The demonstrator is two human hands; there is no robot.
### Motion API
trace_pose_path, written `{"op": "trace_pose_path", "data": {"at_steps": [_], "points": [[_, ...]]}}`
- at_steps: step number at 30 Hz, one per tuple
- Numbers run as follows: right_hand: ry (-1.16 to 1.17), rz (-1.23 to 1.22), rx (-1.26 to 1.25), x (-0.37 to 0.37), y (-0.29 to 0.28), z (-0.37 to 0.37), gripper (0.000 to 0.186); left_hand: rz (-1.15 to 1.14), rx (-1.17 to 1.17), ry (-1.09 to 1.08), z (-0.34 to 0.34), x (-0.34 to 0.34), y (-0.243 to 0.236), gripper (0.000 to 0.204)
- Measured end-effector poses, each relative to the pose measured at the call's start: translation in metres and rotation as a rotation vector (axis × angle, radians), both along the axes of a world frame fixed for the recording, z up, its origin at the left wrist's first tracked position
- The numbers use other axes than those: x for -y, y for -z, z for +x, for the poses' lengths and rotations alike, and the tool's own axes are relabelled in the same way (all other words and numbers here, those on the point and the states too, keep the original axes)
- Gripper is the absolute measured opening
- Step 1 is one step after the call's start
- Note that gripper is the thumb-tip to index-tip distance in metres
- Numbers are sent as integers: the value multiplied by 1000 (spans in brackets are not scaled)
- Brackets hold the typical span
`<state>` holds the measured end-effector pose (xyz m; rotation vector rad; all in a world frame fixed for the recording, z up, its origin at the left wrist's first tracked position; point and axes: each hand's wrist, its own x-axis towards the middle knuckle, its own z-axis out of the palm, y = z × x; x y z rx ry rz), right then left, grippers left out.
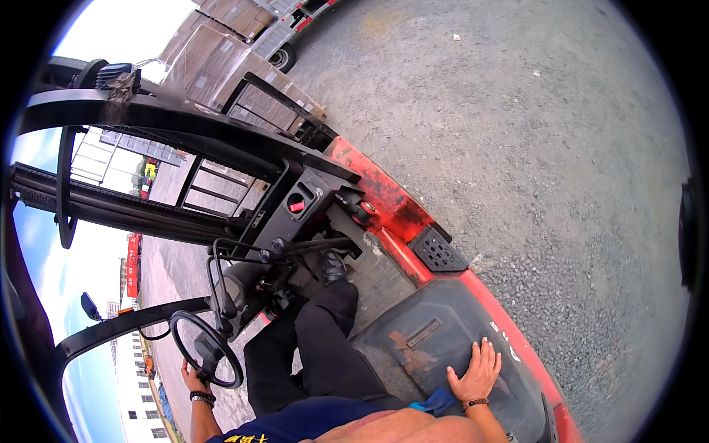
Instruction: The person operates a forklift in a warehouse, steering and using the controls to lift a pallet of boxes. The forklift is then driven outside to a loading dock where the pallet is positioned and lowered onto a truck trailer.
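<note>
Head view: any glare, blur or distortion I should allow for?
Head view: the sky washes out to white at upper left; head view: the overhead frame looks bowed, likely by the fisheye; head view: the right hand and the left hand at the steering wheel look reasonably clear.

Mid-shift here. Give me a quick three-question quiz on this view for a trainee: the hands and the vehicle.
1. Which hand is at the steering wheel?
2. True or false: the right hand is closed into a fist.
3. Pick one. The vehicle's side bodywork is mainly: A green; B red; C white.

Key
1. The left hand.
2. False; it lies with fingers spread on the dark cover.
3. B.
</note>
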<state>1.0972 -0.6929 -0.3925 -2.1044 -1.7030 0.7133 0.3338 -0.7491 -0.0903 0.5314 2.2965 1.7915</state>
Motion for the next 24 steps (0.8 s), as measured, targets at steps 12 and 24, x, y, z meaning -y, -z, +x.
{"op": "trace_pose_path", "data": {"at_steps": [12, 24], "points": [[-22, 62, 36, 59, 2, -97, 99, 43, -82, 110, -105, 75, -26, 75], [-11, 49, 276, 163, -37, -187, 91, -196, -932, -59, -101, 196, -86, 61]]}}
